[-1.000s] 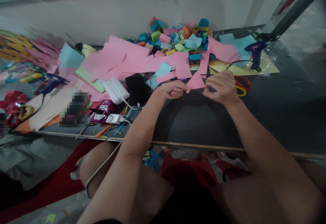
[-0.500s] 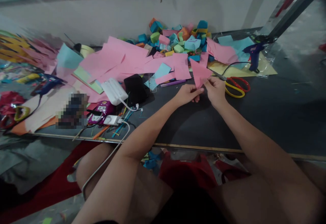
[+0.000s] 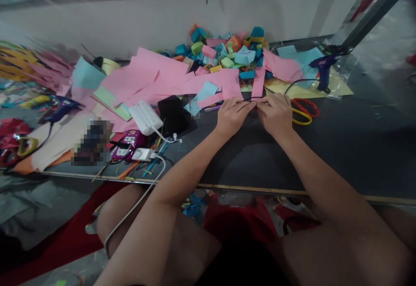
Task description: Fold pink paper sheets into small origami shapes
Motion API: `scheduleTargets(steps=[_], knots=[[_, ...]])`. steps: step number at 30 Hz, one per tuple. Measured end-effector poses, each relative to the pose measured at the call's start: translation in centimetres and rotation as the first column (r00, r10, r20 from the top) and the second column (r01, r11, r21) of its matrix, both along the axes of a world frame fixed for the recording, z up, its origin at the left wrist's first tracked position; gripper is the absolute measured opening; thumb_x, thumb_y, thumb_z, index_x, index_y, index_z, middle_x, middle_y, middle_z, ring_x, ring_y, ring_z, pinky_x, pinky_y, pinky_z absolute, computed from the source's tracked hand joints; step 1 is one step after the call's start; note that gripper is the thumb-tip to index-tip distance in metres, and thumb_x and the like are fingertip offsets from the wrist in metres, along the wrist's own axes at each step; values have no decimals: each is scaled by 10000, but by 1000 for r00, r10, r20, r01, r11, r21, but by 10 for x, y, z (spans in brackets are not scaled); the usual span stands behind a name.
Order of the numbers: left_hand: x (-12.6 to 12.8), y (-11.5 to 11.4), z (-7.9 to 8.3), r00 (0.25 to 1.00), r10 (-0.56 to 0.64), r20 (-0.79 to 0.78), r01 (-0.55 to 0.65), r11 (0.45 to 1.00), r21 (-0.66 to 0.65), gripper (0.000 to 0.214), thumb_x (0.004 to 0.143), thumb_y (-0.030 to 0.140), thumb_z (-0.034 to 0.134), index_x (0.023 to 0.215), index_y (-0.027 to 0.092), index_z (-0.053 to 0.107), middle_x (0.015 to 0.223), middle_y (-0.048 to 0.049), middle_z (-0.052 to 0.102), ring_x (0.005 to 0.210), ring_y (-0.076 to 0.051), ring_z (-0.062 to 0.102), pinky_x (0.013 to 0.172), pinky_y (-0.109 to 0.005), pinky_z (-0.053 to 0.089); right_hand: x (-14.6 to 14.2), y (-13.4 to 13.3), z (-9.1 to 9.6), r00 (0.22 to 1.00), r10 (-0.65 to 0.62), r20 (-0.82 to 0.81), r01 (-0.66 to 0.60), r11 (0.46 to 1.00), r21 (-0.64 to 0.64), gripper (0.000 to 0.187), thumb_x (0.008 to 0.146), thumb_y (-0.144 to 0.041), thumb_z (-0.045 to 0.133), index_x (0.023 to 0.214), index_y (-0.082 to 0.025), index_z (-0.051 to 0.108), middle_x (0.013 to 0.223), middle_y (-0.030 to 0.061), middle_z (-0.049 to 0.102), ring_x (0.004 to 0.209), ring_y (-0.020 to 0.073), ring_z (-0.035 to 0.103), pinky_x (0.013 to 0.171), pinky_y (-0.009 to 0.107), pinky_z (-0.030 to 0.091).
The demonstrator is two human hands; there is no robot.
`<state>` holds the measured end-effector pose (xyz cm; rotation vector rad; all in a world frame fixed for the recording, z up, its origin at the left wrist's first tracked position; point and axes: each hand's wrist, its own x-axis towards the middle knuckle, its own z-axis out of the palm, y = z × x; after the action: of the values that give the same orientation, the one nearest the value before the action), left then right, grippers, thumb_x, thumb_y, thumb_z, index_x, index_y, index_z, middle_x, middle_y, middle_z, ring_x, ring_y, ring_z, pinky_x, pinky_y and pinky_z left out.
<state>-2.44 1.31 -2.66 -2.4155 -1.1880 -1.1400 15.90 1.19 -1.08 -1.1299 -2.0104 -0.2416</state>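
My left hand [image 3: 232, 116] and my right hand [image 3: 277, 115] meet above the dark table, fingertips almost touching. Both are closed, thumbs and fingers pressed along what appears to be the piece of pink paper from the earlier view. My fingers hide nearly all of that piece. Just behind them lies a narrow pink strip [image 3: 258, 82], with a wider pink sheet [image 3: 230, 83] to its left. Scissors [image 3: 302, 123] with yellow and red handles rest beside my right hand, their blades hidden. A black cord passes behind my fingertips.
Folded paper pieces [image 3: 227, 56] in several colours are heaped against the wall. A blue glue gun [image 3: 324, 71] lies at right, another [image 3: 61, 108] at left. Pink sheets, a white power bank [image 3: 145, 117], a black pouch [image 3: 172, 113] and a white cable spread over the left side.
The pink triangular paper, raised and visible before, is now lowered and mostly covered by my fingers. My left hand has moved up and my hands are now level, side by side.
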Motion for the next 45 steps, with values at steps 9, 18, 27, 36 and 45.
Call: scheduleTargets(steps=[9, 18, 27, 36, 45], knots=[[-2, 2, 1, 997, -40, 62, 27, 978, 207, 250, 1044, 253, 528, 957, 218, 759, 876, -32, 817, 888, -169, 718, 776, -326, 505, 2, 1, -6, 980, 79, -180, -74, 997, 35, 293, 741, -184, 648, 987, -259, 507, 930, 31, 679, 851, 246, 631, 895, 473, 462], [-3, 1, 1, 998, -66, 16, 61, 976, 207, 252, 1040, 210, 518, 972, 216, 761, 882, -33, 816, 928, -162, 709, 798, -319, 514, 6, 8, -9, 991, 93, -100, -95, 995, -7, 369, 668, -180, 649, 882, -272, 363, 823, -27, 660, 805, 223, 607, 893, 454, 424], [-13, 9, 10, 978, -98, 183, 65, 982, 178, 305, 1052, 326, 498, 955, 240, 773, 833, -35, 796, 846, -179, 683, 795, -346, 528, 19, 15, -7, 997, 25, -77, -29, 998, -48, 322, 693, -166, 625, 885, -269, 388, 830, 4, 652, 831, 244, 600, 925, 482, 418], [-29, 19, 16, 966, -58, 252, 60, 998, -1, 389, 1058, 433, 443, 995, 220, 763, 885, -76, 772, 900, -206, 673, 876, -398, 551, 34, 22, -8, 984, -71, -165, 67, 997, -27, 264, 689, -148, 609, 869, -268, 458, 817, 12, 621, 848, 241, 593, 951, 504, 454], [-20, 21, 15, 849, 56, 525, 137, 938, -320, 291, 1039, 418, 500, 1033, 195, 688, 985, -61, 775, 855, -119, 700, 770, -241, 555, 4, 15, -10, 693, 108, -713, -529, 748, -401, 420, 791, -630, 720, 922, -237, 655, 835, 33, 702, 722, 173, 635, 666, 350, 530]])
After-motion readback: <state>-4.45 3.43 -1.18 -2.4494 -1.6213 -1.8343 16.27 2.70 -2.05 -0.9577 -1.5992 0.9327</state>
